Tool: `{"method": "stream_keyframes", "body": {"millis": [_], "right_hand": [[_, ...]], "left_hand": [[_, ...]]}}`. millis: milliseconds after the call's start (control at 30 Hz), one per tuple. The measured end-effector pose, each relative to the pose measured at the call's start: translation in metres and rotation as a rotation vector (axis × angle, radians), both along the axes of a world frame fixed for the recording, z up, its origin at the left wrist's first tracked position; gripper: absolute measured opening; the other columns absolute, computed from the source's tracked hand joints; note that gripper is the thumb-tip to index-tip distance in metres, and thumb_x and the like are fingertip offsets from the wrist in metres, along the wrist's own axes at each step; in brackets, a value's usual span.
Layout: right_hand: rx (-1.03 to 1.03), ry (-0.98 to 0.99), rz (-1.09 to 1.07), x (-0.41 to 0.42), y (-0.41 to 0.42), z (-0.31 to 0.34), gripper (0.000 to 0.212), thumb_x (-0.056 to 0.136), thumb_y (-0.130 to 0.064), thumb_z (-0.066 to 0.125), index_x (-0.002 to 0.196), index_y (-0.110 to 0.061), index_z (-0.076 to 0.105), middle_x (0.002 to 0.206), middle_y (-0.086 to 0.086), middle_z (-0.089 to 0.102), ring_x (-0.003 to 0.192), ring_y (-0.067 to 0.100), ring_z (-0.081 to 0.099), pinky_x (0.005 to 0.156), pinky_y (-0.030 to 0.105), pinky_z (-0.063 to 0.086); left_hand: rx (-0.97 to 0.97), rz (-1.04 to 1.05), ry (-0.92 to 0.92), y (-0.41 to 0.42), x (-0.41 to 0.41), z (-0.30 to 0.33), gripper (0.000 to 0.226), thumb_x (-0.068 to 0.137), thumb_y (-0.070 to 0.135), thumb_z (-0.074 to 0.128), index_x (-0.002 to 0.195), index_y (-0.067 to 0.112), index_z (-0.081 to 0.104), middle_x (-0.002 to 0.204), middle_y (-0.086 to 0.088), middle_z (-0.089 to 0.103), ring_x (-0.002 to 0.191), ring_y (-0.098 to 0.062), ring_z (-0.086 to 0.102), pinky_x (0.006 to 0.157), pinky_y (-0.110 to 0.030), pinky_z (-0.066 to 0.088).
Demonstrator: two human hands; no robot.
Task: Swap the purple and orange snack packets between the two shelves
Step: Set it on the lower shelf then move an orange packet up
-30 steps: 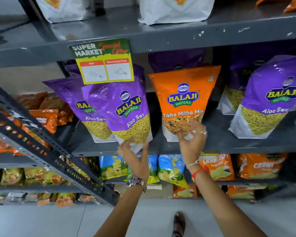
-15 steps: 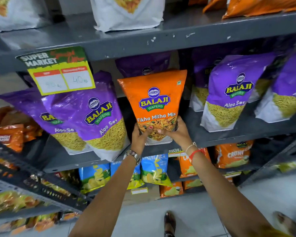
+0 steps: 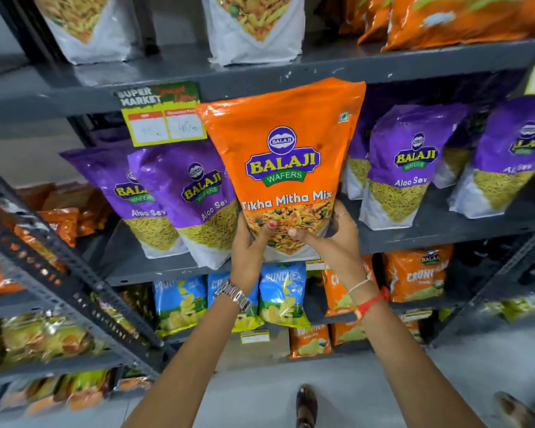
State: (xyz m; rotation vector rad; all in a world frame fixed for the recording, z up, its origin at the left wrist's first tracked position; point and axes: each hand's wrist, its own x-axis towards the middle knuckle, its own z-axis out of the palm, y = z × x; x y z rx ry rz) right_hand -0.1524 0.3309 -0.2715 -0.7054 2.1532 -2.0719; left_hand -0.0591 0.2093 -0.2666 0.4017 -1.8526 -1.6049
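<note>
Head view: we hold the orange packet (image 3: 286, 168) upright in both hands, in front of the middle shelf (image 3: 445, 233) and its row of purple packets. Our left hand (image 3: 249, 242) cups the packet's lower left corner with the fingers wrapped behind and the thumb pressed on the front. Our right hand (image 3: 328, 236) takes the lower right corner the same way. Both hands are closed on the bottom of the bag, probably because that is where the weight of the snack mix sits; held there, the soft pouch stays upright and does not fold over.

The packet's base seems to be just clear of the shelf's front edge, though our hands hide the contact, so we cannot tell for sure. Its top overlaps the lip of the upper shelf (image 3: 260, 77) and one side of the price tag (image 3: 164, 115).

A purple packet (image 3: 198, 199) leans right beside the orange one on the left, touching or nearly so, and another purple packet (image 3: 405, 165) stands near on the right. The upper shelf holds white-bottomed bags, with orange packets (image 3: 464, 20) at its right end. We judge that the shelf lip above is the main obstacle: the bag would need to come outward before going up. The close purple neighbour could be tipped on the way.
</note>
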Motion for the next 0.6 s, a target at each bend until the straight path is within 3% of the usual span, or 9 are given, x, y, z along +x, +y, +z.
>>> {"method": "stream_keyframes", "body": {"millis": [67, 133, 200, 300, 433, 533, 600], "right_hand": [[-0.019, 0.043, 0.009, 0.012, 0.001, 0.02, 0.085, 0.044, -0.062, 0.085, 0.118, -0.034, 0.055, 0.115, -0.009, 0.069, 0.111, 0.011, 0.063, 0.095, 0.049, 0.053], [-0.032, 0.086, 0.017, 0.023, -0.001, 0.043, 0.083, 0.044, -0.062, 0.085, 0.117, -0.036, 0.055, 0.112, -0.011, 0.07, 0.108, 0.009, 0.064, 0.094, 0.047, 0.053], [-0.051, 0.122, 0.034, 0.032, -0.006, 0.069, 0.078, 0.044, -0.062, 0.085, 0.112, -0.038, 0.057, 0.106, -0.013, 0.072, 0.103, 0.007, 0.066, 0.092, 0.046, 0.055], [-0.095, 0.171, 0.058, 0.043, -0.02, 0.111, 0.076, 0.039, -0.068, 0.083, 0.104, -0.037, 0.059, 0.1, -0.012, 0.074, 0.098, 0.01, 0.068, 0.088, 0.047, 0.056], [-0.148, 0.252, 0.063, 0.052, -0.048, 0.165, 0.082, 0.033, -0.076, 0.079, 0.103, -0.037, 0.06, 0.098, -0.013, 0.074, 0.098, 0.014, 0.069, 0.088, 0.047, 0.056], [-0.172, 0.299, 0.067, 0.058, -0.076, 0.207, 0.086, 0.033, -0.078, 0.077, 0.105, -0.033, 0.061, 0.098, -0.013, 0.074, 0.098, 0.014, 0.068, 0.088, 0.046, 0.055], [-0.198, 0.323, 0.066, 0.061, -0.099, 0.234, 0.094, 0.028, -0.08, 0.075, 0.106, -0.03, 0.062, 0.099, -0.011, 0.074, 0.097, 0.015, 0.068, 0.088, 0.044, 0.055]], "left_hand": [[-0.039, 0.034, 0.038, 0.003, 0.017, 0.021, 0.055, 0.081, 0.045, 0.058, 0.129, 0.024, 0.041, 0.121, -0.015, 0.061, 0.105, -0.038, 0.057, 0.085, -0.047, 0.05], [-0.087, 0.064, 0.09, 0.001, 0.032, 0.045, 0.05, 0.073, 0.061, 0.057, 0.119, 0.044, 0.046, 0.108, 0.012, 0.066, 0.101, -0.024, 0.061, 0.086, -0.046, 0.05], [-0.152, 0.098, 0.11, -0.006, 0.043, 0.071, 0.046, 0.066, 0.072, 0.054, 0.108, 0.055, 0.048, 0.097, 0.023, 0.066, 0.096, -0.012, 0.061, 0.088, -0.045, 0.051], [-0.272, 0.175, 0.107, -0.019, 0.06, 0.112, 0.039, 0.069, 0.072, 0.05, 0.103, 0.055, 0.049, 0.101, 0.024, 0.067, 0.1, -0.007, 0.063, 0.091, -0.046, 0.051], [-0.366, 0.282, 0.122, -0.039, 0.079, 0.168, 0.033, 0.071, 0.068, 0.048, 0.101, 0.054, 0.052, 0.092, 0.036, 0.066, 0.097, 0.004, 0.062, 0.096, -0.042, 0.049], [-0.387, 0.297, 0.162, -0.067, 0.086, 0.213, 0.059, 0.066, 0.076, 0.049, 0.114, 0.043, 0.055, 0.113, 0.018, 0.067, 0.109, -0.007, 0.061, 0.102, -0.046, 0.044], [-0.372, 0.281, 0.15, -0.085, 0.087, 0.241, 0.062, 0.068, 0.074, 0.05, 0.12, 0.039, 0.053, 0.121, 0.011, 0.064, 0.108, -0.011, 0.061, 0.101, -0.044, 0.045]]}}
